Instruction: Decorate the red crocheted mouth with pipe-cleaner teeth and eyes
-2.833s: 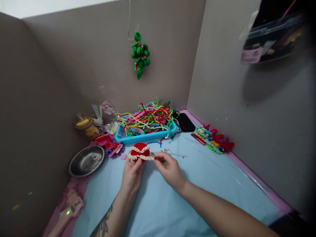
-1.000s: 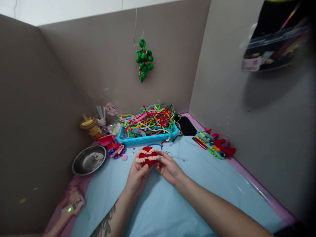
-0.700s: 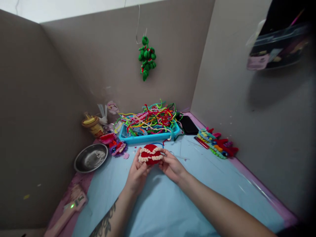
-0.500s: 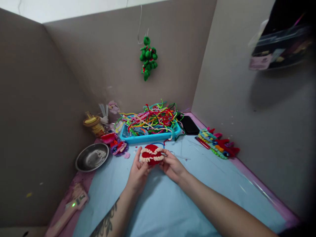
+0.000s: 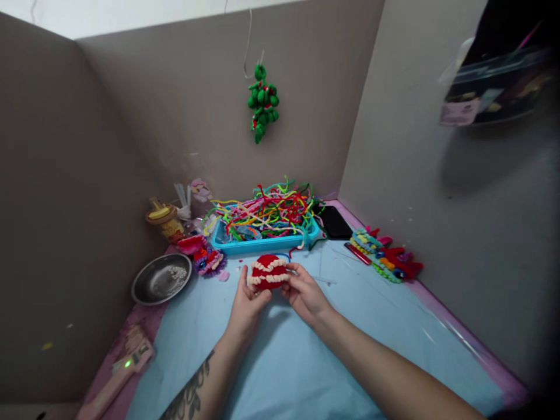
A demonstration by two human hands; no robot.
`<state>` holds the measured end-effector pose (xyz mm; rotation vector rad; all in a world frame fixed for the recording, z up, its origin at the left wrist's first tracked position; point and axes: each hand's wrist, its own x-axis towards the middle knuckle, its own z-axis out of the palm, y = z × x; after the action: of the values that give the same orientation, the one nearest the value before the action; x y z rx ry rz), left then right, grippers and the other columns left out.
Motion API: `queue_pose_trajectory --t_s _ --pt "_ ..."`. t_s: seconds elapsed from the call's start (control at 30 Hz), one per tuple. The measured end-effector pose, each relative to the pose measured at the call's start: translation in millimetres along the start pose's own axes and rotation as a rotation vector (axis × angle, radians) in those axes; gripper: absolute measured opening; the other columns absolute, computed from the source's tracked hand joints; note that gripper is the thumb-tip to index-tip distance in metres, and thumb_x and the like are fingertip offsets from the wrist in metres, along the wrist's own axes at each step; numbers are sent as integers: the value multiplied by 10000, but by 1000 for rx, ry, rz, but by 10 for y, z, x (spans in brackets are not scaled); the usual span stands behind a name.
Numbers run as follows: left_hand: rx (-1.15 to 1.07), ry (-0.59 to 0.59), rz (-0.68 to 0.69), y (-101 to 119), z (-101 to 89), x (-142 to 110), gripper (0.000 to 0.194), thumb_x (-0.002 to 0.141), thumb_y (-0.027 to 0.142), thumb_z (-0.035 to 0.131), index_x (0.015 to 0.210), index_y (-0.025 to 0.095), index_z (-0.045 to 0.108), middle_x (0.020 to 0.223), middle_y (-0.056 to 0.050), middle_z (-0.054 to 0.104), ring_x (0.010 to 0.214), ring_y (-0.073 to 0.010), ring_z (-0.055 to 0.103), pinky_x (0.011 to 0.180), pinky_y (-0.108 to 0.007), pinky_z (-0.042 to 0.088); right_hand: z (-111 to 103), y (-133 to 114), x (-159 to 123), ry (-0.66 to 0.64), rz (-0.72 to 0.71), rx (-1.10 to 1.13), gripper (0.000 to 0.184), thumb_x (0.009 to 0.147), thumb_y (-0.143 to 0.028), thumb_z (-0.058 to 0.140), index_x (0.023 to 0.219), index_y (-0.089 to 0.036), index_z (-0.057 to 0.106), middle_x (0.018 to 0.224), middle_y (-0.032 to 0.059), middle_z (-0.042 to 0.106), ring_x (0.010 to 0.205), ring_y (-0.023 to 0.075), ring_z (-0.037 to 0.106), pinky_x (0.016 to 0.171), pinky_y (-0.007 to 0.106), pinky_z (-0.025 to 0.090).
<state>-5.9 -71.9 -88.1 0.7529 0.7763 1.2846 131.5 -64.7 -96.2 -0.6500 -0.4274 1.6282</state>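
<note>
Basically, both hands were on the red piece with cream ruffles [image 5: 268, 272], held above the blue cloth [image 5: 280, 356]: right hand [image 5: 306, 293] pinching its side, left hand [image 5: 248, 303] cupping the other, thumb spread. Blue tray [image 5: 262, 244] behind it was heaped with multicolored yarn strands [image 5: 271, 213]. Metal bowl [image 5: 146, 286] on my left held small pale bits [image 5: 177, 277].

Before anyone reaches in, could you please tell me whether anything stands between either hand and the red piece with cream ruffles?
Nothing visible does: the left hand and right hand already hold the red piece at its sides.
</note>
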Motion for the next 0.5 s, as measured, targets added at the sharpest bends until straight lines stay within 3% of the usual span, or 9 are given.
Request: queue_pose_trajectory --t_s 0.17,0.3,0.4,0.5 --pt "28 -120 -4 -5 89 -8 679 609 190 792 1230 189 515 1260 -121 571 1171 -258 515 997 -344 364 69 -29 -41 26 -50 21 311 607 -155 748 825 -221 536 619 -58 586 538 83 510 548 202 408" --pt "17 -150 -124 -34 104 -24 465 663 186 755 1107 167 619 1179 -103 626 1089 -226 564 920 -289 412 83 -42 -56 -7 -74 34 292 625 -160 741 823 -213 533 658 -55 587 550 71 511 562 190 411" --pt "-4 -153 -215 -62 91 -33 440 664 198 757 1085 163 636 1104 -102 657 986 -212 601 836 -281 442 74 -37 -61 -42 -63 44 284 641 -163 733 834 -211 530 649 -56 582 544 67 503 550 179 400" --pt "-20 -135 -180 -51 78 -32 467 642 200 772 1087 172 634 1052 -91 668 939 -202 602 773 -265 449 78 -53 -70 -59 -71 52 290 637 -163 734 834 -213 527 636 -58 579 538 69 499 537 177 390"
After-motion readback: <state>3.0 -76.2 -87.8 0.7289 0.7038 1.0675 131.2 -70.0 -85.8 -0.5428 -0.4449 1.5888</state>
